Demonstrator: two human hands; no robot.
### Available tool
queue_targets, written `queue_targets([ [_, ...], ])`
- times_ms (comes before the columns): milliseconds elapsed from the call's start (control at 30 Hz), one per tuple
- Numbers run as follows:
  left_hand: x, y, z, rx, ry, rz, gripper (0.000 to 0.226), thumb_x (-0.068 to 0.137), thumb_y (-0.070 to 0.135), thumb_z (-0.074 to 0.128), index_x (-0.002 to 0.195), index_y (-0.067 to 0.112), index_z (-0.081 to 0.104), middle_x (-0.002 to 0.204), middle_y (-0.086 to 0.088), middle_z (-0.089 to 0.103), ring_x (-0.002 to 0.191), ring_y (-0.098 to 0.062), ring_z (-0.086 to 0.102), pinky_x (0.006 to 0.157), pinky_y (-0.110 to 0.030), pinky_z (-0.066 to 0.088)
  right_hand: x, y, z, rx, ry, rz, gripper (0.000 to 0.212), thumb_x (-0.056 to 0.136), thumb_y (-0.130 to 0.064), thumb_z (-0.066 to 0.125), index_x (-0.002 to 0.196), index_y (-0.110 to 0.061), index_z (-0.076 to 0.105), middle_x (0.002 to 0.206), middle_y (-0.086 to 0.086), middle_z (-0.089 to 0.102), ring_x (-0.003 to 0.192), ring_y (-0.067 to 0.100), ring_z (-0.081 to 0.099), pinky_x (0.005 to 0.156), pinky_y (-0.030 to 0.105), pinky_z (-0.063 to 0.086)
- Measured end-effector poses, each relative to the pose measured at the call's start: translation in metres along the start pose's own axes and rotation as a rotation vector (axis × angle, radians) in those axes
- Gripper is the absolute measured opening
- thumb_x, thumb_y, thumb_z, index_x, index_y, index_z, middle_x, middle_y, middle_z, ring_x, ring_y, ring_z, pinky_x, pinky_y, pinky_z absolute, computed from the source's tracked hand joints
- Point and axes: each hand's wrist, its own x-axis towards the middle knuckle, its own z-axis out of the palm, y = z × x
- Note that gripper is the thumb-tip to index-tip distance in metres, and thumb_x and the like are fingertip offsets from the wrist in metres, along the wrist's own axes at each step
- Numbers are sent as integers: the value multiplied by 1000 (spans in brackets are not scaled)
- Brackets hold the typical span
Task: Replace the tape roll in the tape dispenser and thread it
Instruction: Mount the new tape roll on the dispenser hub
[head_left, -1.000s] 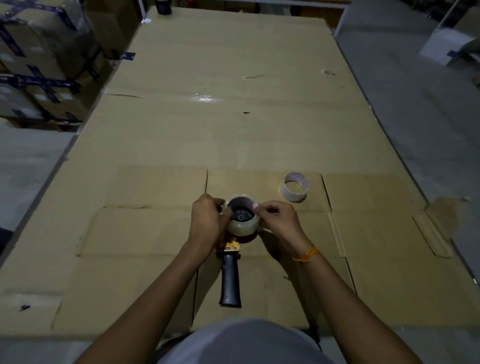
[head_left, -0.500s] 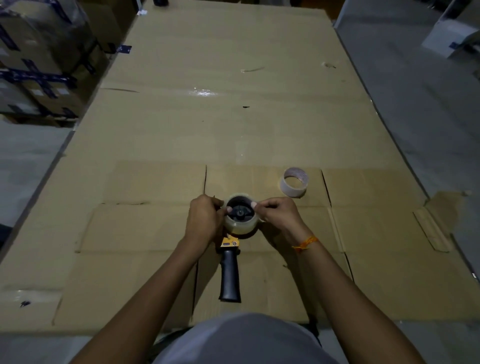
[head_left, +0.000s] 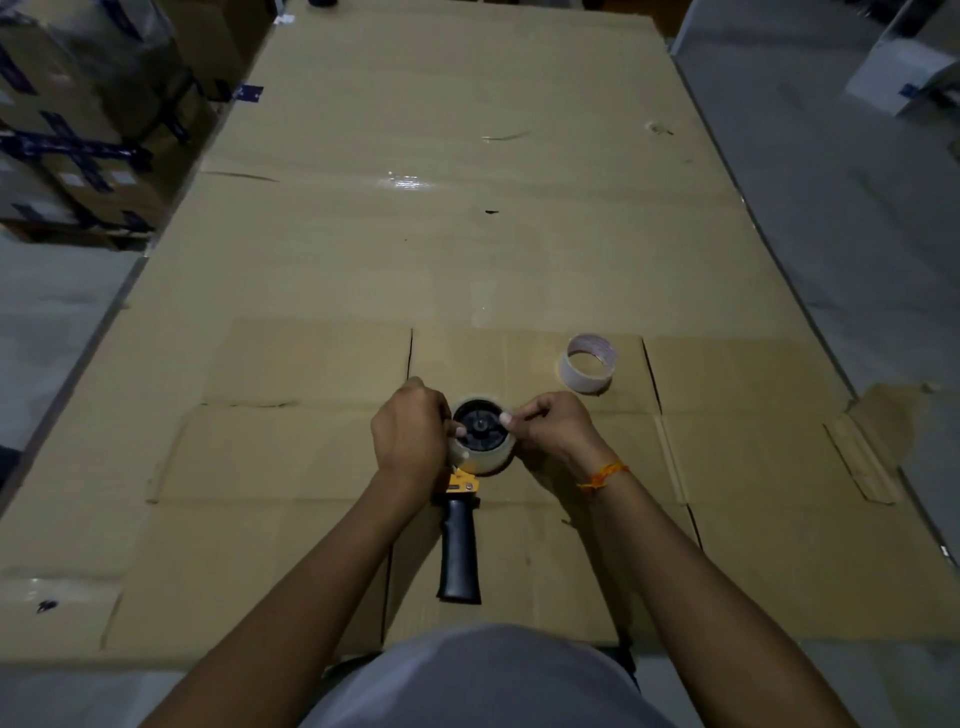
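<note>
tape roll on dispenser hub, lower centre | left hand and right hand pinch its opposite rims | handle axis runs toward frame bottom | spent core upper right, apart

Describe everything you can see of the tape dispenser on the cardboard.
The tape dispenser lies flat on the cardboard sheet, its black handle pointing toward the person. A yellow part joins the handle to the head, where a clear tape roll sits around a black spoked hub. The left hand and right hand pinch the roll from either side. Blade and threading path are hidden.
</note>
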Motion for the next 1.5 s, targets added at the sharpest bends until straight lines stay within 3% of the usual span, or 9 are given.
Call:
queue_targets([
  [100,-8,-10,-3,71,-9,8,28,89,25,83,114,12,81,113,-13,75,104,-33,75,80,-37,55,-22,-7,-3,-87,-54,-192,54,78,-26,95,124,-12,70,112,1,70,96,14,68,65,12,54],
  [200,-17,-18,2,160,-26,62,31,91,28,80,121,21,80,112,-10,75,103,-30,75,80,-36,58,-31,-9,0,-303,-31,-323,68,65,-30,101,126,-15,73,115,-1,69,102,16,68,84,25,58],
  [400,-14,-11,5,218,-48,88,17,91,15,77,107,13,81,107,-12,73,100,-32,74,77,-37,57,-36,-13,8,-316,36,-296,77,62,-31,102,129,-6,73,121,7,73,107,23,71,93,38,63],
  [600,-12,-16,5,182,-79,139,31,90,24,80,121,21,80,113,-9,73,104,-28,73,82,-35,59,-35,-10,13,-401,48,-327,61,66,-34,99,118,-12,76,112,4,72,99,20,69,81,27,57],
  [733,-16,-19,5,69,-64,171,49,83,38,86,129,23,77,112,-7,74,103,-27,73,80,-36,60,-37,-13,9,-455,17,-362,57,67,-40,97,114,-16,74,111,4,69,99,21,68,84,36,62],
  [1067,-75,-71,21,-506,179,40,15,90,22,82,99,24,71,82,10,69,77,-9,67,65,-35,56,-32,-31,3,-567,-60,-403,81,74,-22,95,145,-9,58,143,13,64,130,32,61,108,41,53],
  [1200,-86,-88,23,-553,224,11,15,97,11,73,108,20,69,100,6,67,87,-3,66,70,-32,58,-60,-30,12,-518,42,-563,64,75,-27,95,132,-18,67,129,3,64,121,22,57,96,29,51],
  [1300,-87,-97,23,-521,216,49,20,96,7,73,114,16,70,108,3,64,90,3,65,69,-13,52,-86,-20,33,-471,-8,-646,47,78,-34,91,119,-20,72,118,-4,63,112,13,56,88,21,49],
  [1500,-82,-98,31,-609,188,7,30,101,4,65,124,22,72,111,13,70,100,10,67,83,-12,55,-98,-20,79,-633,-122,-745,55,83,-36,84,133,-20,65,125,3,64,115,23,52,93,35,50],
])
